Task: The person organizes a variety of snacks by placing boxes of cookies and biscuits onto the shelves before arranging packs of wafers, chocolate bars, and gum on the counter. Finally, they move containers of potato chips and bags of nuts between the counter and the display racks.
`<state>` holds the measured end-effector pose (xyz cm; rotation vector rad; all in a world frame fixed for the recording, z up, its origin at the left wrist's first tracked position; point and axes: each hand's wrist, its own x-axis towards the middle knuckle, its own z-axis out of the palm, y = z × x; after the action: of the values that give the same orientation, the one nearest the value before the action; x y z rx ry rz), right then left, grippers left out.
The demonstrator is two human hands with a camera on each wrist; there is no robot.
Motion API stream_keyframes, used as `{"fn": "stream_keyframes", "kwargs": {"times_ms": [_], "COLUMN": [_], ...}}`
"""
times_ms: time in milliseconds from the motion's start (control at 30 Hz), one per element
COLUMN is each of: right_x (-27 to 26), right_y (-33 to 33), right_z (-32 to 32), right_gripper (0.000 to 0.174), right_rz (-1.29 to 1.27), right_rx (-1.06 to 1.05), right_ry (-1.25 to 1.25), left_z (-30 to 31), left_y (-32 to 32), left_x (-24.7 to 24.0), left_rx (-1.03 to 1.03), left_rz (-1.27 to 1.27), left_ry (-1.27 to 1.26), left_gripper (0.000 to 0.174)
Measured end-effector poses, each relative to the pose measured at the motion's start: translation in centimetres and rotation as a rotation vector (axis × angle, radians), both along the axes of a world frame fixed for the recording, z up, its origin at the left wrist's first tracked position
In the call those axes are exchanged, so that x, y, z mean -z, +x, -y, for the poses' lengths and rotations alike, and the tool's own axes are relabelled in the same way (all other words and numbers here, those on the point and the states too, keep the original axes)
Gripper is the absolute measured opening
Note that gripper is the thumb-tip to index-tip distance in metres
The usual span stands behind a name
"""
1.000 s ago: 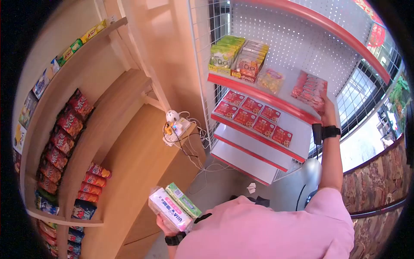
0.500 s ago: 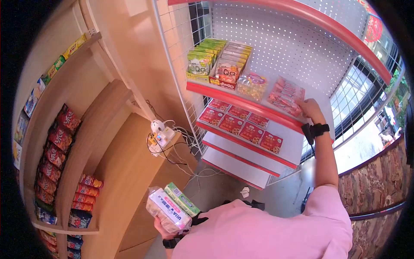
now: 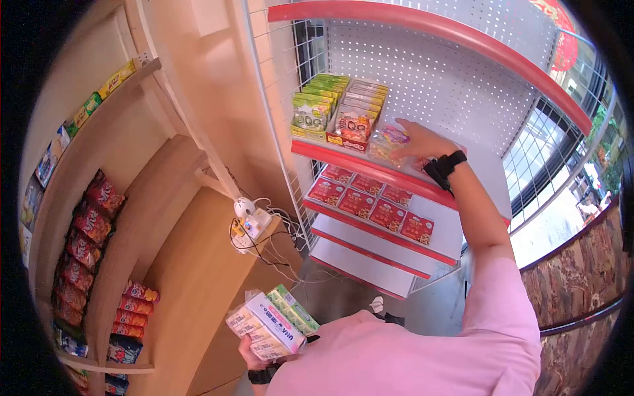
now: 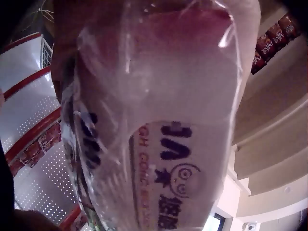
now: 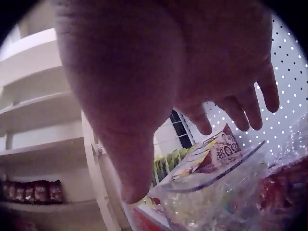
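Observation:
My left hand (image 3: 253,353) grips a plastic-wrapped pack of small white boxes (image 3: 269,325) low in the head view, with a green-labelled pack (image 3: 292,310) beside it. Close up, the clear wrap and the white pack's printed label fill the left wrist view. On the upper shelf, my right hand (image 3: 426,144) reaches over a clear plastic tub of yellowish sweets (image 3: 383,149). In the right wrist view its fingers (image 5: 249,113) and thumb are spread above the tub's rim (image 5: 221,173). The forearm and hand mostly cover the red packets to the right.
Boxes of green pouches (image 3: 310,113) and orange-labelled pouches (image 3: 355,122) stand left of the tub. Flat red packs (image 3: 371,199) lie one shelf below. Wooden shelves (image 3: 132,198) with snack bags line the left; a power strip (image 3: 254,224) with tangled cables sits on the counter.
My right hand has moved left from the red packets to the clear tub, its fingers spreading. The wrapped packs in my left hand have tilted slightly, showing more of the white boxes' side.

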<state>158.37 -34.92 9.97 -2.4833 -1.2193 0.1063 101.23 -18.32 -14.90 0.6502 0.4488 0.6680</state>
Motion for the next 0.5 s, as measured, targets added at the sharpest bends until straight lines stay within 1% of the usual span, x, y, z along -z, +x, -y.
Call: {"fn": "stream_keyframes", "kwargs": {"times_ms": [33, 67, 133, 167, 200, 300, 333, 367, 433, 467, 500], "right_x": [0.2, 0.4, 0.5, 0.6, 0.3, -0.3, -0.4, -0.2, -0.1, 1.7, 1.5], "right_y": [0.6, 1.1, 1.7, 2.0, 1.7, 0.3, -0.1, -0.4, -0.1, 2.1, 2.8], "right_z": [-0.4, -0.7, -1.2, -1.4, -1.5, -1.6, -1.6, -1.6, -1.5, -1.1, -0.7], "right_gripper": [0.102, 0.102, 0.108, 0.108, 0.107, 0.106, 0.106, 0.106, 0.103, 0.102, 0.102], "right_rz": [-0.015, -0.013, -0.056, -0.058, -0.046, -0.027, -0.007, -0.024, 0.003, 0.065, 0.057], "right_rx": [0.008, 0.001, -0.029, -0.032, -0.006, 0.033, 0.048, 0.055, 0.032, -0.009, 0.005], "right_ry": [-0.054, -0.054, -0.096, -0.098, -0.139, -0.233, -0.283, -0.29, -0.202, -0.105, -0.11], "left_z": [0.0, 0.0, -0.5, -0.6, -0.5, -0.4, -0.6, -0.7, -0.9, -0.9, -0.9], "left_y": [-0.5, -0.8, -1.3, -1.6, -1.6, -2.0, -2.3, -2.7, -2.4, -2.3, -1.7], "left_x": [-0.7, -1.3, -1.2, -1.2, -1.5, -2.0, -1.4, -0.9, -1.0, -1.2, -1.7], "left_rx": [-0.002, -0.004, -0.032, -0.054, -0.067, -0.126, -0.134, -0.124, -0.135, -0.124, -0.11], "left_rz": [-0.027, -0.056, -0.038, -0.023, 0.008, -0.044, -0.058, -0.075, -0.102, -0.116, -0.123], "left_ry": [-0.003, -0.006, 0.002, 0.009, -0.007, 0.006, -0.001, -0.006, -0.021, -0.012, -0.015], "left_gripper": [0.072, 0.07, 0.069, 0.069, 0.067, 0.067, 0.066, 0.066, 0.066, 0.065, 0.065]}}
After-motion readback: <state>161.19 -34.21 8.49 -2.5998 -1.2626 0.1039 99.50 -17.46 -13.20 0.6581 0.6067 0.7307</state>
